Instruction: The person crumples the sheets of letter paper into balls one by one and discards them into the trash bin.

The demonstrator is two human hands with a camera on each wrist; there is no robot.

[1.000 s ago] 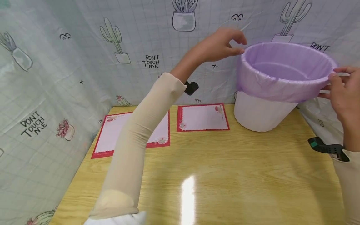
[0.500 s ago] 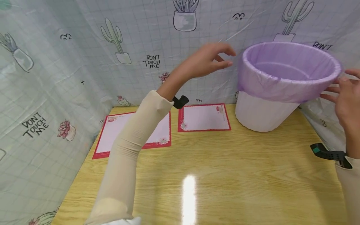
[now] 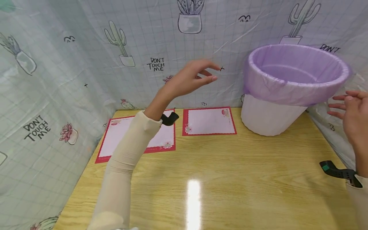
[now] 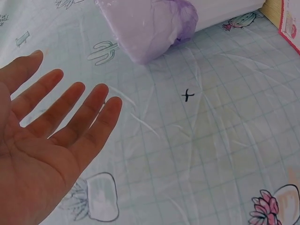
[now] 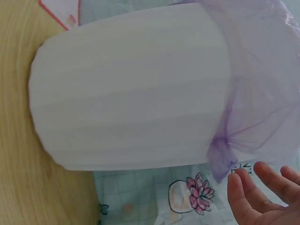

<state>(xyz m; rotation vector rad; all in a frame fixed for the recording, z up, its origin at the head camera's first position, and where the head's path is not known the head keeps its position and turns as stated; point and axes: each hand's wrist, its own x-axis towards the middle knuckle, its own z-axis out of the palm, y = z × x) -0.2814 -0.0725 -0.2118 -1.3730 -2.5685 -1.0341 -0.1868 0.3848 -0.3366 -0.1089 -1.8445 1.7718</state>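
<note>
A white trash can (image 3: 270,118) stands upright at the back right of the table, lined with a purple plastic bag (image 3: 287,92) folded down over its rim. My left hand (image 3: 187,78) hangs in the air left of the can, apart from it and holding nothing. In the left wrist view the fingers of this hand (image 4: 56,136) are spread and relaxed. Close beside the can's right side is my right hand (image 3: 355,118), its fingers loosely bent and nothing in them. The right wrist view has that hand (image 5: 267,199) just below a gathered corner of the bag.
Two red-bordered white sheets lie flat toward the back of the wooden table (image 3: 230,185): a larger sheet (image 3: 120,134) at left, partly behind the left sleeve, and a smaller sheet (image 3: 210,121) near the can. A cactus-print curtain (image 3: 86,64) hangs behind and at the left.
My left hand has come away from the bag's rim, moving left and down. My right hand has let go of the rim and dropped slightly beside the can. The can stays in place.
</note>
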